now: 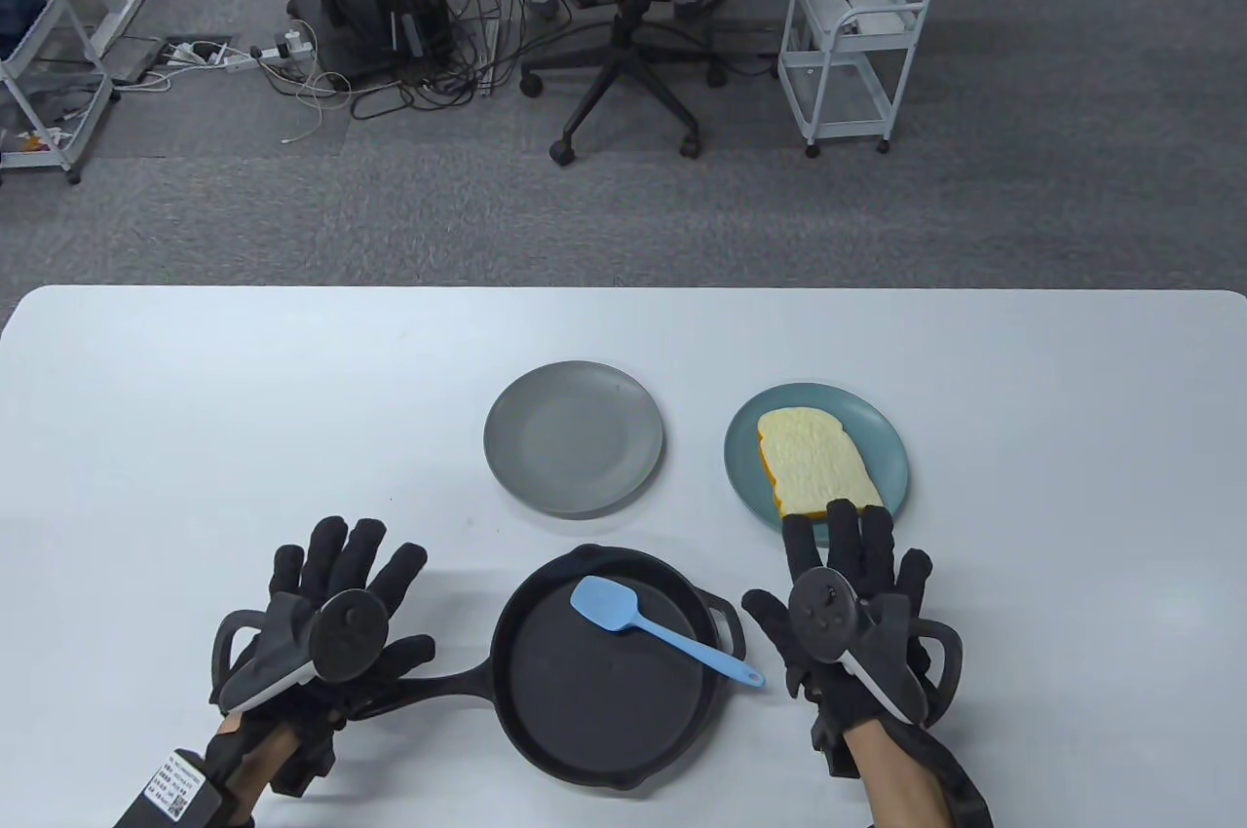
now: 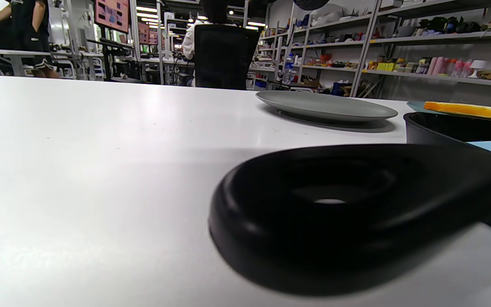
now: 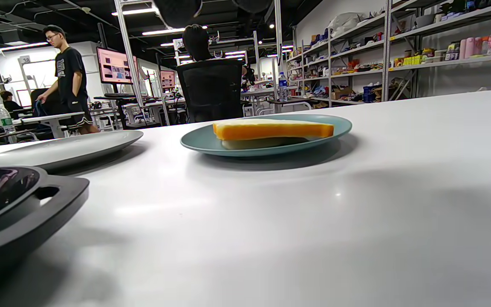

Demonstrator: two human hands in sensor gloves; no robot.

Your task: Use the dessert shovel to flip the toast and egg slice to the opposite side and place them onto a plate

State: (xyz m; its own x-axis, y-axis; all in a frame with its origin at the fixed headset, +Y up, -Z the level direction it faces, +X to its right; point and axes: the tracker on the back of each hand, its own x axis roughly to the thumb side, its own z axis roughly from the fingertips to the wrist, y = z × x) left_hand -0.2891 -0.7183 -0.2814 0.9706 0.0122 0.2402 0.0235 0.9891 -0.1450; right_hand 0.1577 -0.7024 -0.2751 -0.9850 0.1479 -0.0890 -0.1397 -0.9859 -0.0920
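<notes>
A slice of toast (image 1: 813, 463) (image 3: 271, 129) with an orange crust lies on the teal plate (image 1: 745, 477) (image 3: 211, 147); a pale layer shows under it. To its left sits a bare grey plate (image 1: 573, 451) (image 2: 326, 106). A black pan (image 1: 594, 701) stands at the front, with the light blue dessert shovel (image 1: 643, 628) lying across it. My left hand (image 1: 351, 575) lies flat with spread fingers over the pan's long handle (image 2: 335, 213). Just below the teal plate, my right hand (image 1: 848, 555) lies flat on the table, holding nothing. No egg slice shows plainly.
The pan's short helper handle (image 3: 28, 200) points toward my right hand. Beyond the table's far edge stand an office chair (image 1: 614, 0), a white cart (image 1: 857, 39) and floor cables. A person walks in the background (image 3: 68, 89).
</notes>
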